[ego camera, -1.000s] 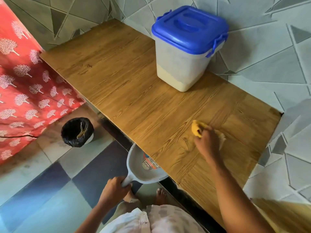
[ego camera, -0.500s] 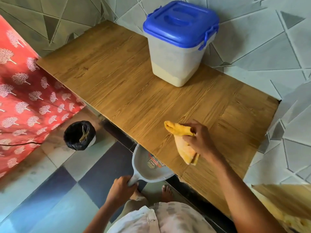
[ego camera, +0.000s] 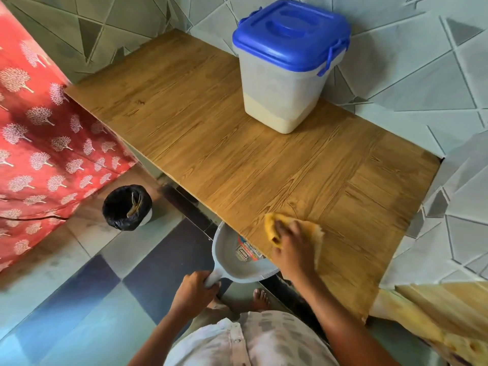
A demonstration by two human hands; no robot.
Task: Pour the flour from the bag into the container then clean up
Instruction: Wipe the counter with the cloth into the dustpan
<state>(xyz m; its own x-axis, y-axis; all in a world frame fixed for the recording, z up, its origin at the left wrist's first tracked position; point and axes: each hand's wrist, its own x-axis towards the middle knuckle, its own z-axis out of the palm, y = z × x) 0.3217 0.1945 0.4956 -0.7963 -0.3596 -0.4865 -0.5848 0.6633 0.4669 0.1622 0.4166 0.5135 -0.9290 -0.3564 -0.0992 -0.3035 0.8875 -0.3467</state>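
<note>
A translucent white container point(ego camera: 280, 91) with a blue lid point(ego camera: 290, 33) stands shut at the back of the wooden table point(ego camera: 190, 128); pale flour fills its bottom. My right hand point(ego camera: 293, 247) presses a yellow cloth point(ego camera: 272, 228) flat on the table near its front edge. My left hand point(ego camera: 196, 289) grips the handle of a grey dustpan point(ego camera: 237, 262), held just below the table's front edge, beside the cloth. No flour bag is in view.
A small bin lined with a black bag point(ego camera: 128, 207) stands on the tiled floor at the left. A red patterned cloth point(ego camera: 39, 154) hangs at far left. Tiled walls enclose the table at back and right. My bare feet point(ego camera: 260, 297) are under the table edge.
My right hand swept the yellow cloth from the table's middle right toward the front edge, lifted it briefly, then pressed it down next to the dustpan. The dustpan stayed under the edge.
</note>
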